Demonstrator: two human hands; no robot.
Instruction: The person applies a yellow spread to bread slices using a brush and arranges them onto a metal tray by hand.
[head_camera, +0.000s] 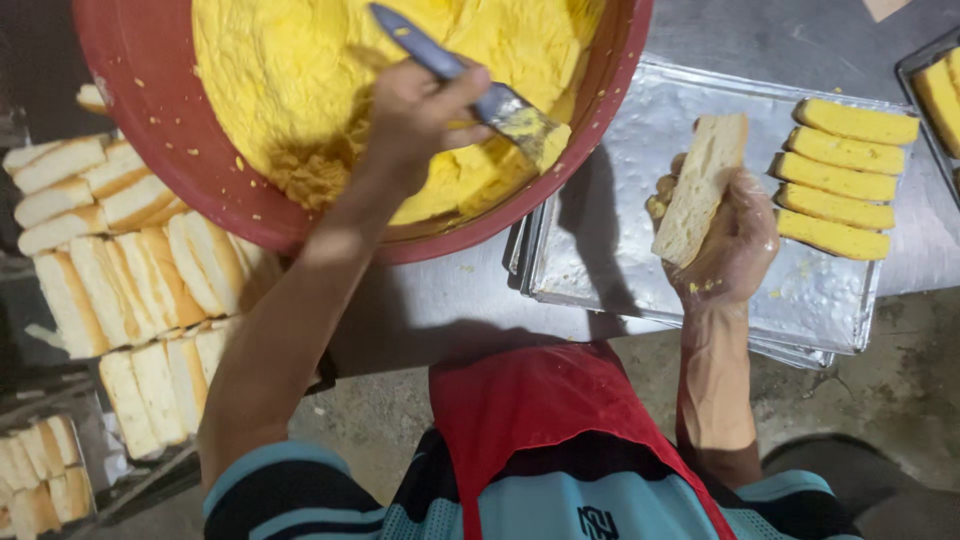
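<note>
My left hand grips the blue handle of a flat spreading knife, whose blade is loaded with yellow spread and rests at the inner edge of a large red bowl. The bowl is full of thick yellow spread. My right hand, in a thin clear glove smeared with yellow, holds a plain white bread slice upright above a metal tray. Several yellow-coated slices lie in a column on the tray's right side.
Rows of plain bread slices are stacked on racks at the left, below the bowl. A second tray with coated slices shows at the top right. The trays sit on a grey metal table, with concrete floor below.
</note>
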